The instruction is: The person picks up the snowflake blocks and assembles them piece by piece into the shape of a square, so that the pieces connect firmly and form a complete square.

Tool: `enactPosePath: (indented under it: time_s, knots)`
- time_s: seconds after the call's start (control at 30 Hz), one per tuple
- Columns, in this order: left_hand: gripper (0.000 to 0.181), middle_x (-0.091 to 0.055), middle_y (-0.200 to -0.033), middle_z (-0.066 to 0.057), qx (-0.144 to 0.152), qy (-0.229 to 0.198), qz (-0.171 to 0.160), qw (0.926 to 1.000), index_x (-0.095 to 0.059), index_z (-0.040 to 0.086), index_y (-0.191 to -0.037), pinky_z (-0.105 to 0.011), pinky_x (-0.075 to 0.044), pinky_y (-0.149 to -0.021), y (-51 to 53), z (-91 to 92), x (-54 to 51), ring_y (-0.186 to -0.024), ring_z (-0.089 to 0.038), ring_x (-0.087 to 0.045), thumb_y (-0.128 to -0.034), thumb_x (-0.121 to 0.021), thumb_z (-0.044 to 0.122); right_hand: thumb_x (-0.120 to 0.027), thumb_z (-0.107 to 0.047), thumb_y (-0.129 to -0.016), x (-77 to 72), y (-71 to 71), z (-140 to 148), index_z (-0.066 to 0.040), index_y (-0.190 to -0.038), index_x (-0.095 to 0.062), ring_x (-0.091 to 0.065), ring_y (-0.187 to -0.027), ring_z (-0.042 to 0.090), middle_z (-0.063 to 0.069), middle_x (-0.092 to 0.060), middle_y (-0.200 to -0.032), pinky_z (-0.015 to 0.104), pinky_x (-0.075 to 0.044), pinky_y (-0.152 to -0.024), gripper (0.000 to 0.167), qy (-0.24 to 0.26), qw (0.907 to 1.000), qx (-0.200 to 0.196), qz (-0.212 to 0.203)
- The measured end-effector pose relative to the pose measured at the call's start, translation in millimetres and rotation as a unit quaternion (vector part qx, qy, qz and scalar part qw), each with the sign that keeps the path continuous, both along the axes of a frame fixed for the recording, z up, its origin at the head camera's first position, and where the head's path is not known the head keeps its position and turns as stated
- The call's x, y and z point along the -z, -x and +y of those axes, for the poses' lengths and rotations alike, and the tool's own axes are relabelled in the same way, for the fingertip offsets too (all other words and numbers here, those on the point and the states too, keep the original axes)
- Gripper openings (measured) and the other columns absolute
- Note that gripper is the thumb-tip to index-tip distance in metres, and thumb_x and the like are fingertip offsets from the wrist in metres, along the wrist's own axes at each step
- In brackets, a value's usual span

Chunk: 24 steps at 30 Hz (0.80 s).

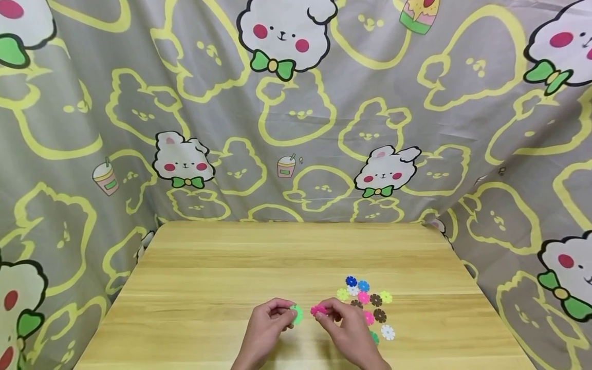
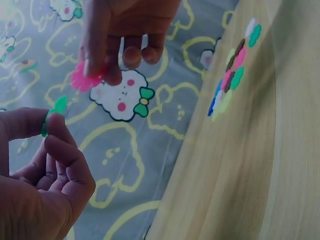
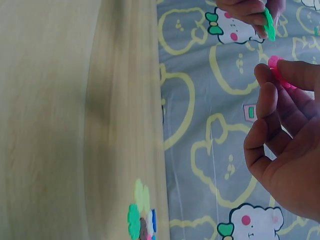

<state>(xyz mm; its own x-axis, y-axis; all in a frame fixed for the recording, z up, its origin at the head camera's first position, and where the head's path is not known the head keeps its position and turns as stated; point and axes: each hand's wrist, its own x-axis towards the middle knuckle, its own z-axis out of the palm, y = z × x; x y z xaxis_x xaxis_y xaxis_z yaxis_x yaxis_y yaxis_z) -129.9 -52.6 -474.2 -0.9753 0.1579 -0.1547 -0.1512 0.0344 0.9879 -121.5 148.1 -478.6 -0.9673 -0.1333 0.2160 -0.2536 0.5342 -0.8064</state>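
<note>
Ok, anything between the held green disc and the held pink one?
Nothing, in the head view: only bare table shows between green disc and pink disc.

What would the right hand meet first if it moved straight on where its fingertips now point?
Probably the green piece pinched in the left hand, met by the pink piece the right hand holds; depth is unclear.

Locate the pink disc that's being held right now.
In the head view, the held pink disc is low, just right of centre, pinched in the right hand, apart from the green disc in the left hand.
</note>
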Motion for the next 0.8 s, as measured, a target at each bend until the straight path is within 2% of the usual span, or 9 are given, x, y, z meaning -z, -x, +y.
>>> enactPosePath:
  time_s: [0.23, 0.47, 0.67, 0.8]
  knots:
    - [0.028, -0.066, -0.084, -0.003, -0.014, -0.020, -0.013, 0.9996, -0.066, -0.003, -0.104, -0.025, -0.055, -0.067, -1.4, -1.9, -0.6, -0.070, -0.011, -0.062, -0.0857, -0.071, 0.017, -0.067, -0.031, -0.091, -2.6, 0.8, -9, -0.030, -0.093, -0.069, -0.059, -0.070, -0.002, -0.018, -0.069, -0.082, 0.020, -0.049, -0.065, 0.003, 0.013, 0.9987, -0.044, 0.023]
    - [0.029, -0.064, -0.082, -0.001, -0.016, -0.053, -0.032, 0.9980, -0.064, -0.006, -0.105, -0.022, -0.054, -0.065, -1.6, -0.8, -0.4, -0.068, -0.010, -0.061, -0.0855, -0.071, 0.014, -0.067, -0.029, -0.091, -1.3, 1.1, -13, -0.031, -0.092, -0.068, -0.057, -0.071, -0.003, -0.019, -0.068, -0.083, 0.020, -0.048, -0.063, 0.003, 0.011, 0.9969, -0.062, 0.046]
    - [0.029, -0.063, -0.081, 0.000, -0.011, -0.054, -0.038, 0.9977, -0.063, -0.007, -0.105, -0.022, -0.052, -0.064, -2.2, -1.1, 0.3, -0.067, -0.010, -0.061, -0.0856, -0.071, 0.014, -0.068, -0.026, -0.091, -0.1, 1.5, -15, -0.031, -0.092, -0.068, -0.055, -0.070, -0.005, -0.020, -0.067, -0.084, 0.023, -0.050, -0.061, 0.005, -0.003, 0.9938, -0.071, 0.086]
    - [0.029, -0.064, -0.082, 0.000, -0.008, -0.047, -0.035, 0.9983, -0.063, -0.006, -0.106, -0.022, -0.051, -0.064, -2.5, -3.2, 1.8, -0.068, -0.011, -0.062, -0.0868, -0.070, 0.015, -0.066, -0.026, -0.092, 1.1, 1.6, -14, -0.031, -0.093, -0.069, -0.057, -0.072, -0.005, -0.020, -0.067, -0.086, 0.021, -0.050, -0.062, 0.006, -0.006, 0.9907, -0.077, 0.112]
